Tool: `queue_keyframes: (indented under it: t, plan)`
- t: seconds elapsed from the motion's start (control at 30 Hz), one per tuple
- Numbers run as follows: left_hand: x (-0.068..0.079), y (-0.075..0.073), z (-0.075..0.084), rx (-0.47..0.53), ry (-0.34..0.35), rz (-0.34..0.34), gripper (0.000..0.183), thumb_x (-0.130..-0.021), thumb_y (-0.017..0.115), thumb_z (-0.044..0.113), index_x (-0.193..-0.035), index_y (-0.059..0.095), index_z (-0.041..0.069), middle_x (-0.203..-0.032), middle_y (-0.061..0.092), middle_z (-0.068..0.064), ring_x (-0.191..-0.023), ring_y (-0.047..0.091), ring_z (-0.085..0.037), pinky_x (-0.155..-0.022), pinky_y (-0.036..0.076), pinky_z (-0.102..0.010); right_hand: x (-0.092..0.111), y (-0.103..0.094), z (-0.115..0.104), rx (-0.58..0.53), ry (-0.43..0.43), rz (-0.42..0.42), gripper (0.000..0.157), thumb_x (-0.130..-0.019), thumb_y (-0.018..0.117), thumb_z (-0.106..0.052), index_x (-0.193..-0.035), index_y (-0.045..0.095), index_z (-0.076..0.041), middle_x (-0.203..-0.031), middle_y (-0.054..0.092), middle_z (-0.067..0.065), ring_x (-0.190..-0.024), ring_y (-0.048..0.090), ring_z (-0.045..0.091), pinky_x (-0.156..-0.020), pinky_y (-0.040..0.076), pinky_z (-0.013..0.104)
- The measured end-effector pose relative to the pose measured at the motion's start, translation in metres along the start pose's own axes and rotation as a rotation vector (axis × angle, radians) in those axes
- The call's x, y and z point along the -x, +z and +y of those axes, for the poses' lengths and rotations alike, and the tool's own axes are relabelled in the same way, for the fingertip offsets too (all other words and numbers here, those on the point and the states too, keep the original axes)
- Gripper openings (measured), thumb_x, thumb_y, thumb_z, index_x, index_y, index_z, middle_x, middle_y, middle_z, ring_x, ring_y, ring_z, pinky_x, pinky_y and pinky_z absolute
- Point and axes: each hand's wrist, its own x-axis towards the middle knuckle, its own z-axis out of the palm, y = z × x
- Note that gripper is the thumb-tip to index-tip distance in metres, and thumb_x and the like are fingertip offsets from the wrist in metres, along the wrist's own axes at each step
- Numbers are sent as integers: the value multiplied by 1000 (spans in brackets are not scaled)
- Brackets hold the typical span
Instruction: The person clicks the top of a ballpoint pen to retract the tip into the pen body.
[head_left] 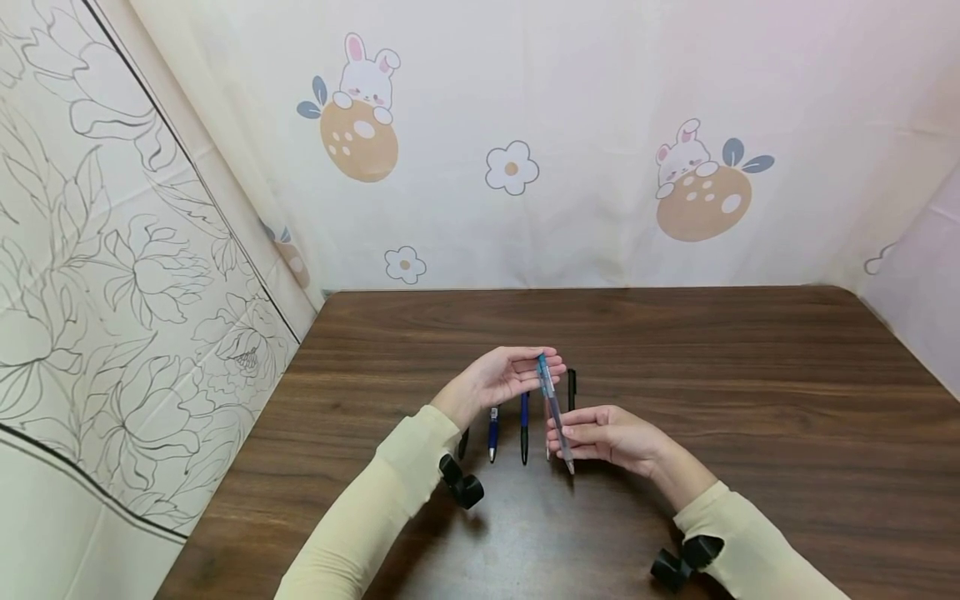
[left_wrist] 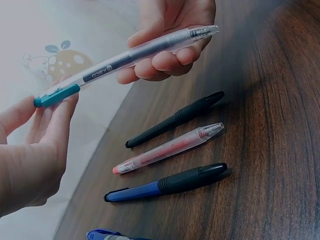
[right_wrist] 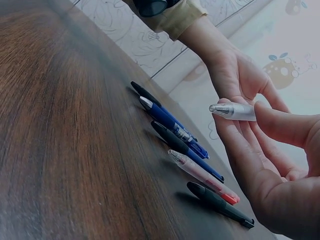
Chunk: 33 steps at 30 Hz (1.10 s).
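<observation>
A clear-barrelled gel pen (head_left: 553,402) with a teal clip and button is held above the table between both hands. My left hand (head_left: 501,379) pinches its teal end between thumb and fingers. Lower down, my right hand (head_left: 617,439) grips the clear barrel, thumb on one side and fingers beneath. The tip points down toward me in the head view. Under the hands lie a black pen (left_wrist: 175,120), a clear pen with red parts (left_wrist: 170,148), a blue-and-black pen (left_wrist: 167,184), a blue pen (right_wrist: 172,122) and another dark pen (right_wrist: 145,93).
The pens lie side by side in a row on the dark wooden table (head_left: 750,358). A pale curtain (head_left: 585,83) printed with rabbits hangs behind the far edge. Floral fabric (head_left: 150,275) covers the left side. Each wrist carries a black camera mount (head_left: 461,483).
</observation>
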Motion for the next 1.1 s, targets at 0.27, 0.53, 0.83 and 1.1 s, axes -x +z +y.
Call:
queue_keyframes:
  t: [0.27, 0.53, 0.83, 1.1]
  plan:
    - [4, -2, 0, -66, 26, 13, 42, -103, 41, 12, -141, 41, -5, -151, 35, -26, -139, 40, -36, -118, 32, -40, 3, -2, 0, 0, 7, -10, 24, -98, 52, -6, -119, 62, 0, -109, 73, 6, -102, 69, 13, -92, 57, 27]
    - [7, -4, -1, -104, 41, 3, 43, -103, 40, 12, -142, 39, -6, -151, 35, -27, -139, 39, -36, -118, 32, -41, 7, -1, -1, -5, 6, -9, 26, -97, 52, -5, -121, 59, 4, -111, 72, 7, -102, 69, 13, -93, 56, 28]
    - [10, -5, -5, -218, 60, 65, 38, -100, 46, 8, -134, 48, -9, -139, 50, -28, -129, 52, -36, -112, 40, -44, 12, 0, -2, 3, 9, 26, 30, -97, 54, -6, -123, 57, 8, -110, 72, 4, -101, 70, 12, -93, 57, 29]
    - [15, -8, -4, -266, 43, 40, 40, -101, 45, 10, -137, 46, -8, -141, 47, -28, -130, 50, -38, -110, 42, -42, 16, 4, -7, 50, 13, 111, 32, -96, 57, -9, -123, 58, 8, -108, 73, 2, -98, 70, 11, -90, 58, 28]
